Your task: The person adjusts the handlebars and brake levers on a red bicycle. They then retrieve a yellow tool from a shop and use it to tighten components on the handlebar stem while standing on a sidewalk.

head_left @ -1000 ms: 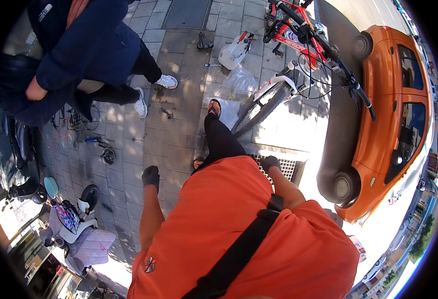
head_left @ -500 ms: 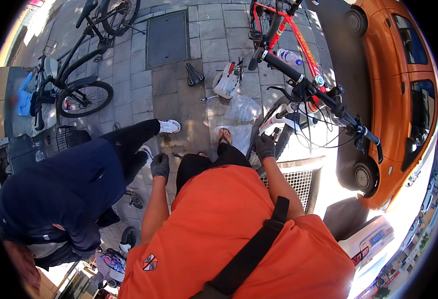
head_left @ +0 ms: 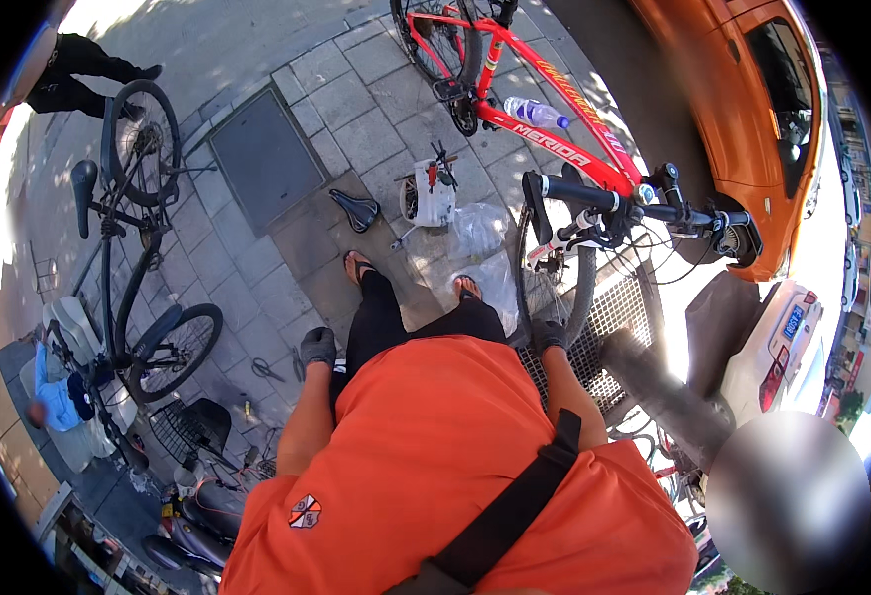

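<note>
My left hand [head_left: 318, 347], in a dark glove, hangs beside my left thigh with its fingers curled; whether anything is inside is hidden. My right hand [head_left: 549, 335], gloved the same way, is low by the front wheel [head_left: 584, 288] of a red bicycle [head_left: 545, 139]. Its fingers are largely hidden, and I cannot tell whether it touches the tyre. The bicycle stands ahead of me to the right, its black handlebar [head_left: 693, 214] turned across. On the paving in front lie a black saddle [head_left: 354, 210], a white container with tools [head_left: 434, 200] and clear plastic wrapping [head_left: 477, 231].
A dark bicycle [head_left: 128, 297] stands at left, near a seated person in light blue [head_left: 59, 395]. Scissors [head_left: 267, 369] lie left of my hand. A metal grate [head_left: 614, 317] is at right; beyond are an orange car [head_left: 733, 79] and a blurred dark shape [head_left: 659, 387].
My view has turned, so the red bicycle and saddle appear shifted. The person in dark blue beside me at left is gone from there. My feet stand farther apart; both hands remain low.
</note>
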### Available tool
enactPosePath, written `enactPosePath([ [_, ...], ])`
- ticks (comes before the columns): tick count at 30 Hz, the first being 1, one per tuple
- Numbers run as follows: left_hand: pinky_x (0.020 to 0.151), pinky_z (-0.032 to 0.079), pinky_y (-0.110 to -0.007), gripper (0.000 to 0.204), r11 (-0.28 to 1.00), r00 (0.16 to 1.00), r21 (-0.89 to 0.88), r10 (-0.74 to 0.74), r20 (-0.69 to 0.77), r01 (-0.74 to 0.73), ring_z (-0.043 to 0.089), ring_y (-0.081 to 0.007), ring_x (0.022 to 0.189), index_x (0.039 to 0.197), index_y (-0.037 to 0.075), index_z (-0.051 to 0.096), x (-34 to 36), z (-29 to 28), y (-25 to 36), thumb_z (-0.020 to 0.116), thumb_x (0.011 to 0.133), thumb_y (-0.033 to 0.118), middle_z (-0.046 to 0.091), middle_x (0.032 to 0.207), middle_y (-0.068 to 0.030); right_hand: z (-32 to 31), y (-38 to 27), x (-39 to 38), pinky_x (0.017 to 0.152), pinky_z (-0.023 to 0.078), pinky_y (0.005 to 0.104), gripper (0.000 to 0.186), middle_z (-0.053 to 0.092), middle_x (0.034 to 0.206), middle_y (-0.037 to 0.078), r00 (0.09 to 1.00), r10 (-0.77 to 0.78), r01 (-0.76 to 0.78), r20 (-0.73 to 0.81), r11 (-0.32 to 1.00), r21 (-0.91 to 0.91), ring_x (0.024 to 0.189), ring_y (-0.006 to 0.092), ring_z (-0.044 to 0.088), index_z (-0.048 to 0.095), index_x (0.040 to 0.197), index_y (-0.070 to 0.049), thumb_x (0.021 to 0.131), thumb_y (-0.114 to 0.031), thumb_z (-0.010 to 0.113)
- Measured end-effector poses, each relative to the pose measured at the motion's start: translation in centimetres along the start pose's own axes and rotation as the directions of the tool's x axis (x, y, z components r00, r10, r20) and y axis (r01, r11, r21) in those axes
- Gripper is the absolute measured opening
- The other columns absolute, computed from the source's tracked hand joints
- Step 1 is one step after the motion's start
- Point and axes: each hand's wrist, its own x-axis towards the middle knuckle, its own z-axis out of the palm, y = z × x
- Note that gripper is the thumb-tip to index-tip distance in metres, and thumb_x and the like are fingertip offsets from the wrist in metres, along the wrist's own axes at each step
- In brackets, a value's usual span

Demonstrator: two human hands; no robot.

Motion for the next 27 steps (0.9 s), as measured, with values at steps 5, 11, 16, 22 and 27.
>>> enactPosePath([
  [5, 0.094, 0.054, -0.042, 0.043, 0.988, 0.984, 0.048, 0.138, 0.114, -0.144, 0.072, -0.0340, 0.105, 0.110, 0.000, 0.076, 11.5, -7.3, 1.5, 0.068, 0.090, 0.037, 0.075, 0.111, -0.0231, 4.8, -4.4, -12.9, 0.092, 0.055, 0.0402, 0.047, 0.077, 0.105, 0.022, 0.987, -0.150, 0.133, -0.054, 0.963, -0.233, 0.099, 0.0339, 0.074, 0.078, 0.110, -0.001, 0.089, -0.042, 0.066],
  [11, 0.065, 0.051, -0.033, 0.038, 0.945, 0.991, -0.321, 0.101, 0.082, -0.070, 0.063, -0.0174, 0.070, 0.114, -0.002, 0.072, 16.4, -13.8, 11.1, 0.069, 0.090, 0.027, 0.071, 0.087, -0.0087, 9.8, -7.1, -14.7, 0.095, 0.054, 0.0426, 0.050, 0.075, 0.107, 0.024, 0.966, -0.232, 0.195, -0.109, 0.941, -0.277, 0.104, 0.0368, 0.072, 0.078, 0.107, -0.003, 0.088, -0.046, 0.064],
  [16, 0.070, 0.052, -0.035, 0.032, 0.927, 0.970, -0.285, 0.229, -0.080, -0.243, 0.065, -0.0187, 0.076, 0.114, -0.002, 0.072, 17.6, -16.2, 15.9, 0.068, 0.092, 0.022, 0.073, 0.096, -0.0093, 14.4, -6.9, -8.1, 0.075, 0.056, 0.0396, 0.049, 0.076, 0.091, 0.019, 0.962, -0.227, 0.202, -0.152, 0.966, -0.163, 0.077, 0.0271, 0.074, 0.077, 0.107, 0.000, 0.088, -0.043, 0.066],
  [22, 0.085, 0.054, -0.038, 0.037, 0.950, 0.952, 0.050, 0.306, 0.025, -0.307, 0.072, -0.0275, 0.094, 0.108, -0.005, 0.075, 25.4, -16.6, 14.1, 0.068, 0.090, 0.027, 0.077, 0.103, -0.0182, 19.5, -4.4, -6.0, 0.049, 0.047, 0.0353, 0.039, 0.069, 0.075, 0.007, 0.954, -0.130, 0.186, -0.272, 0.964, 0.191, 0.054, 0.0182, 0.062, 0.074, 0.107, 0.001, 0.092, -0.035, 0.070],
  [27, 0.091, 0.055, -0.041, 0.041, 0.943, 0.953, 0.197, 0.231, 0.198, -0.270, 0.072, -0.0296, 0.101, 0.110, -0.003, 0.076, 38.1, -18.3, 13.2, 0.074, 0.089, 0.032, 0.077, 0.106, -0.0211, 24.2, -6.7, -13.6, 0.045, 0.045, 0.0374, 0.035, 0.065, 0.071, 0.006, 0.932, 0.199, -0.019, -0.302, 0.860, 0.510, 0.054, 0.0185, 0.062, 0.074, 0.106, -0.003, 0.090, -0.035, 0.072],
])
